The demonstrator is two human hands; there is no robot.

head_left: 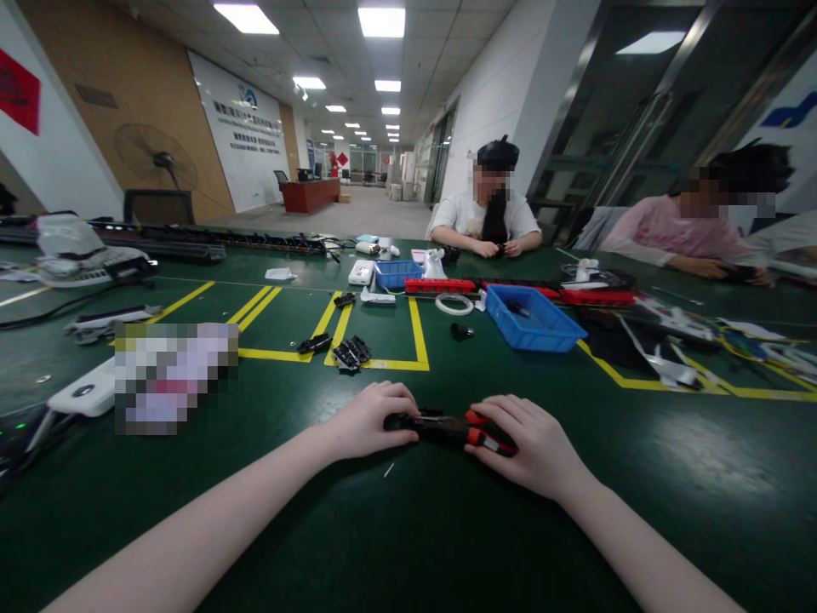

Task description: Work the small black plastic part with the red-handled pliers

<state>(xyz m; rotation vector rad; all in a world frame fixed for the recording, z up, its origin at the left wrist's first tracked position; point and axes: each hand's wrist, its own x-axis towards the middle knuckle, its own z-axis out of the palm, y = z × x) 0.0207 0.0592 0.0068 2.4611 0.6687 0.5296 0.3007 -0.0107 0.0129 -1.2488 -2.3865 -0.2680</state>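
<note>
My right hand [533,443] is wrapped round the red and black handles of a pair of pliers [488,432], whose dark jaws point left. My left hand [376,419] pinches a small black part [399,422] at the jaw end; its exact shape is too dark to make out. Both hands are low over the green table [306,528]. A thin white sliver [389,470] lies just below my left hand. Beyond that hand, several black parts [351,352] sit in a cluster at the yellow tape.
A blue tray [533,319] stands beyond my right hand, with a black cylindrical piece [460,330] left of it. A smaller blue tray [399,273] and red strips [440,286] are farther back. A white power bank [86,390] lies left. Two people sit across the table.
</note>
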